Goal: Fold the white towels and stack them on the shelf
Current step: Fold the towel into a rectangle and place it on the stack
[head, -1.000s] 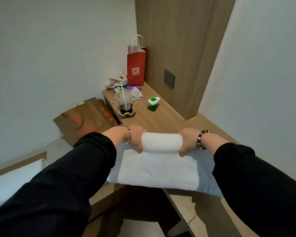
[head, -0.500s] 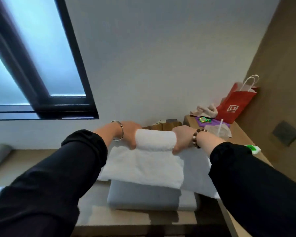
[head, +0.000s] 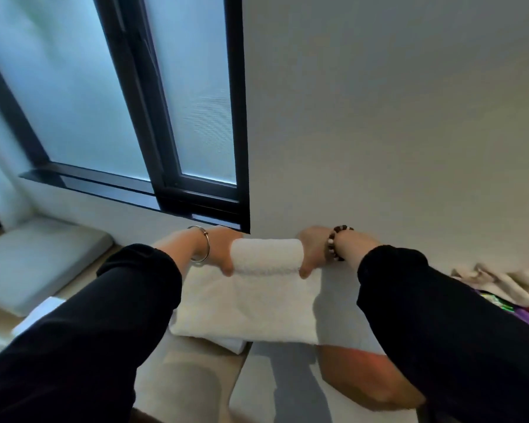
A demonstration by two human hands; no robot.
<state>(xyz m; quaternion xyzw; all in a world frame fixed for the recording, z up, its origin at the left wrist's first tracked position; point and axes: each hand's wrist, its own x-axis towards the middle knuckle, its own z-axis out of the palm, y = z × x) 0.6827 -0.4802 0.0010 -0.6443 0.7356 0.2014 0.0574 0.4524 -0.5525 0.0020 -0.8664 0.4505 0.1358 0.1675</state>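
Note:
I hold a white towel (head: 251,303) out in front of me, folded over at the top so its upper edge forms a thick roll. My left hand (head: 220,250) grips the roll's left end and my right hand (head: 310,250) grips its right end. The rest of the towel hangs down flat in the air below my hands. Black sleeves cover both forearms. No shelf is in view.
A dark-framed window (head: 171,117) fills the upper left, a plain white wall the right. Grey cushions (head: 40,257) lie on a low platform at left and below. A crumpled cream cloth (head: 498,283) and colourful items (head: 501,302) sit at the right edge.
My view has swung left, from the wooden desk with the red bag to the window and wall. Both hands keep the same grip on the towel, carried along in the air.

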